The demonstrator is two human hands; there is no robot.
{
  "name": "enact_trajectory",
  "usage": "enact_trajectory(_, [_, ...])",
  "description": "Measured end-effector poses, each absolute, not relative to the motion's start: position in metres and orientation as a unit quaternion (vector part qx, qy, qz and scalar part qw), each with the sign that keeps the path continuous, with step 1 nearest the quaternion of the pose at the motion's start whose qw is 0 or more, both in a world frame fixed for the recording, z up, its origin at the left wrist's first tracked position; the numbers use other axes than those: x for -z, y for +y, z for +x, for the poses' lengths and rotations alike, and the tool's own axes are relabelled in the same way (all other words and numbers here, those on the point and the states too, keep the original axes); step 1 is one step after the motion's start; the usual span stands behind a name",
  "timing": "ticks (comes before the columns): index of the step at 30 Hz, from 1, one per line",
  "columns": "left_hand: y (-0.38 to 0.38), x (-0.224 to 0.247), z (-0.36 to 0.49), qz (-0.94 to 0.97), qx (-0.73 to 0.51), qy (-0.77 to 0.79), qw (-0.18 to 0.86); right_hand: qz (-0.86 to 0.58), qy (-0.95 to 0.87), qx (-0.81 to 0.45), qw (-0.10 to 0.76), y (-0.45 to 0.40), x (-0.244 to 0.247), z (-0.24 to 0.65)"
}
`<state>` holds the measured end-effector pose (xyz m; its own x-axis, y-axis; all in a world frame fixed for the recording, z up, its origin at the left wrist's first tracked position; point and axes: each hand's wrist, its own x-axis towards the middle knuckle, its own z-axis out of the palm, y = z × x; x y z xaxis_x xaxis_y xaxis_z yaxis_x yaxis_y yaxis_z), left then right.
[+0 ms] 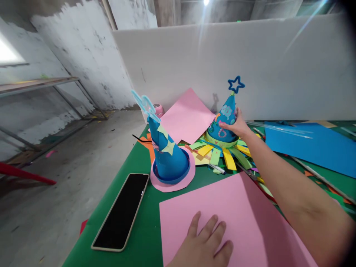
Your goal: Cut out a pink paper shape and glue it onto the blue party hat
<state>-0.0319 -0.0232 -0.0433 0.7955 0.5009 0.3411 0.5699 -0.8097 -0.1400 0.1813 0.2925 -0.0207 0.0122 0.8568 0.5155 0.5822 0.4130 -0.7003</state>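
Observation:
My right hand (238, 125) reaches to the back of the table and is wrapped round a blue paper party hat (226, 122). This hat has a dark blue star on its tip, colourful stickers, and a fringe of yellow and green paper strips round its base. My left hand (204, 243) lies flat, fingers apart, on a pink paper sheet (233, 200). Left of centre stands a second blue cone hat (168, 157) with a pink brim, pale star stickers and a light blue pipe-cleaner shape on top, touched by neither hand.
A phone (122, 211) lies at the left edge of the green table (97, 233). Another pink sheet (189, 115) leans by the white partition (236, 48). A marker (217, 169), scissors (254, 177), blue paper (311, 144) and paper scraps lie around.

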Motion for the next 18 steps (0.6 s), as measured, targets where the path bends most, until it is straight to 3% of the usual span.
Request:
enact_trajectory(7, [-0.029,0.054,-0.043,-0.911,0.227,-0.328,0.107,-0.502,-0.693,-0.128,0.502,0.274,0.012,0.173])
enact_trajectory(12, [-0.021,0.035,-0.065,-0.761,0.362,-0.534,0.068,-0.504,-0.683,-0.091,0.520,0.255,0.010,0.175])
enact_trajectory(18, [0.017,0.012,-0.092,-0.618,0.447,-0.641,0.091,-0.515,-0.675,-0.060,0.525,0.240,0.008,0.166])
